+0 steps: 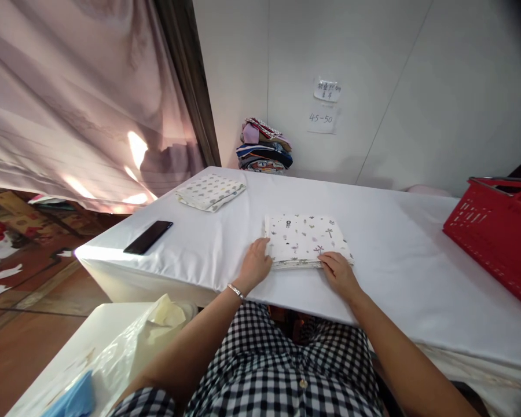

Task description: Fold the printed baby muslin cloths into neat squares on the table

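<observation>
Red basket (499, 237) right, black phone (148, 237) left, folded cloth (301, 234) against left hand (255, 263) and right hand (339, 274), grip unclear.

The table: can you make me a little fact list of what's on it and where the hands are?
Table: covered in white
Cloth: white with small prints, folded, in front of the person
Left hand: at the cloth's left edge
Right hand: at its near edge, toward the right
Other cloth: folded, far left
Phone: black, lying flat, left
Basket: red, right
</observation>
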The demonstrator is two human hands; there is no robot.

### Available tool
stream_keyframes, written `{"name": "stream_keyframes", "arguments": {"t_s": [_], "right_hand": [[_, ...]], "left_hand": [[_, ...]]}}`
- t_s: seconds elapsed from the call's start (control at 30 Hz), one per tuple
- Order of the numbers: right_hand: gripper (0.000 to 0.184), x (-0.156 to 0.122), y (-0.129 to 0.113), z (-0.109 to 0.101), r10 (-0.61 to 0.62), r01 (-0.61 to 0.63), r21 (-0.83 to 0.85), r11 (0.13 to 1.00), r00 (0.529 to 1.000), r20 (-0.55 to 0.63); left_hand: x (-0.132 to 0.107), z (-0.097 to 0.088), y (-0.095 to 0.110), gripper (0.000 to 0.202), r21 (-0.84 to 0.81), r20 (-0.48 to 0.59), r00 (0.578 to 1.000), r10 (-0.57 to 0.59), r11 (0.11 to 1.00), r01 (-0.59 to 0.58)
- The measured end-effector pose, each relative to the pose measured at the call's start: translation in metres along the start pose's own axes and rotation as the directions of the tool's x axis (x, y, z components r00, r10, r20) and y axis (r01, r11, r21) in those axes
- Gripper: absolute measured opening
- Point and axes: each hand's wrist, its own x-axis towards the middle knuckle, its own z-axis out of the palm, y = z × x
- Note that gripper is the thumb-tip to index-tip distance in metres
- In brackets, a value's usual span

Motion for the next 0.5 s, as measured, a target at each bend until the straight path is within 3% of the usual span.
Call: {"name": "stream_keyframes", "arguments": {"t_s": [0.07, 0.13, 0.33, 0.43, 0.5], "right_hand": [[0.025, 0.0, -0.001, 0.0, -0.001, 0.001, 0.004, 1.0, 1.0, 0.002], [0.025, -0.002, -0.002, -0.001, 0.001, -0.001, 0.01, 1.0, 1.0, 0.0], [0.025, -0.005, -0.008, -0.008, 0.098, -0.101, 0.082, 0.992, 0.995, 0.031], [0.026, 0.007, -0.004, -0.018, 0.178, -0.19, 0.107, 0.976, 0.978, 0.112], [0.028, 0.021, 0.004, -0.025, 0.221, -0.231, 0.101, 0.968, 0.97, 0.098]], "left_hand": [[-0.002, 0.003, 0.003, 0.052, 0.069, 0.025, 0.988, 0.151, 0.986, -0.152], [-0.005, 0.007, 0.004, 0.046, 0.111, 0.072, 0.978, 0.197, 0.973, -0.204], [-0.016, 0.006, -0.005, 0.043, 0.098, 0.078, 0.984, 0.16, 0.981, -0.168], [-0.013, 0.001, -0.002, 0.04, 0.077, 0.072, 0.988, 0.134, 0.987, -0.14], [-0.006, -0.002, 0.003, 0.035, 0.081, 0.074, 0.991, 0.109, 0.99, -0.114]]}}
